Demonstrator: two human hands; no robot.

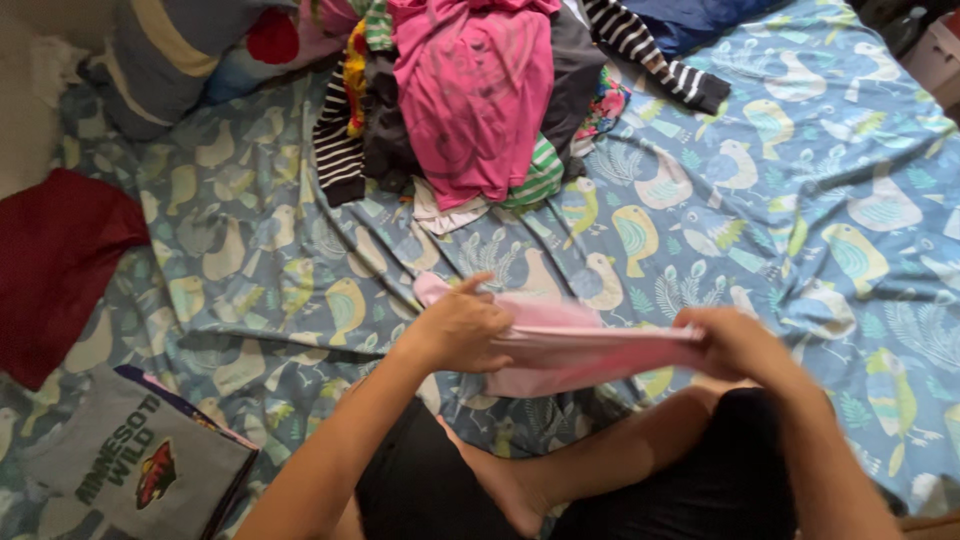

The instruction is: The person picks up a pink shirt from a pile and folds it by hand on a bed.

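Near the clothes pile (pixel 470 100), left hand (pixel 460 328) and right hand (pixel 735 340) clamp a pink garment (pixel 580 345), best held taut with edges aligned.

Soft, even indoor light fills the room, brightest toward two o'clock on the bird-print bedsheet (pixel 800 200). Shadows stay faint, gathering under the clothes pile (pixel 480 100) and beneath the forearms at six o'clock. No glare anywhere. Both hands and the pink garment (pixel 590 345) smear slightly with motion blur; the corners bend a little.
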